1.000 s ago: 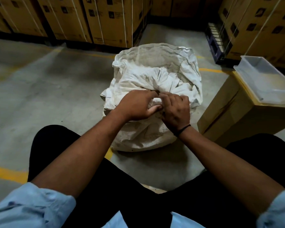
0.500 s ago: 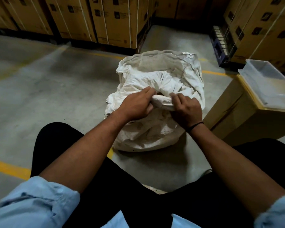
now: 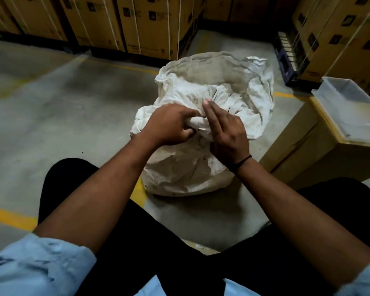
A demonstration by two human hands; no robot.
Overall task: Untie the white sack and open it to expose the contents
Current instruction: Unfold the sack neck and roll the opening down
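Beneath gripping left hand and flat right hand lies the white sack.

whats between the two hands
In the head view, a twisted roll of the white sack, gripped by the left hand and touched by the right hand.

The sack is white with greyish soiled patches. The floor is grey with yellow painted lines. The cardboard boxes are brown with black square marks. The sleeves are light blue, the trousers black.
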